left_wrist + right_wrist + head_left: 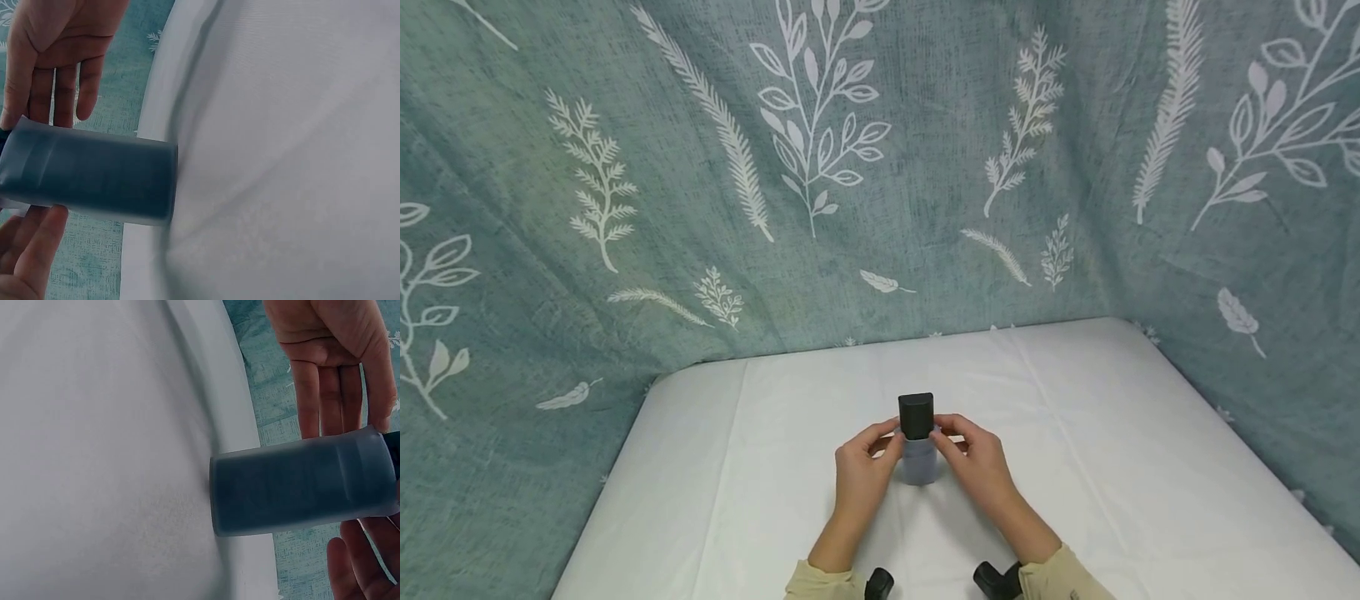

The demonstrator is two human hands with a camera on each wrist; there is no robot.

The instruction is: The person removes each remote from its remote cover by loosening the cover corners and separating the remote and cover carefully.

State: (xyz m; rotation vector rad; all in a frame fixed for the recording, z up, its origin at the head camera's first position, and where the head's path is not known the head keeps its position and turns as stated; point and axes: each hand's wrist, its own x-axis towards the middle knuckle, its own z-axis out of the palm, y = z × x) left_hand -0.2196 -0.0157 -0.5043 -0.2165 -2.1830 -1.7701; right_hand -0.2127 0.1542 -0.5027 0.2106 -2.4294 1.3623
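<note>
Both hands are at a dark object, black and flat-topped at its upper end [916,416], whose lower part is inside a frosted translucent sleeve [919,465]. I cannot tell what the object is. My left hand [861,477] pinches the sleeve's upper edge from the left, thumb toward me. On the opposite side my right hand [987,472] pinches that same edge. In the left wrist view the sleeve [94,175] shows a dark bluish body through its wall. The right wrist view has the sleeve [300,487] too, fingers on either side.
A white-covered table [790,467] lies under the hands. Behind and beside it hangs a teal cloth [925,167] with white leaf prints. Black wrist-worn devices [878,583] show by both light beige sleeve cuffs [826,582].
</note>
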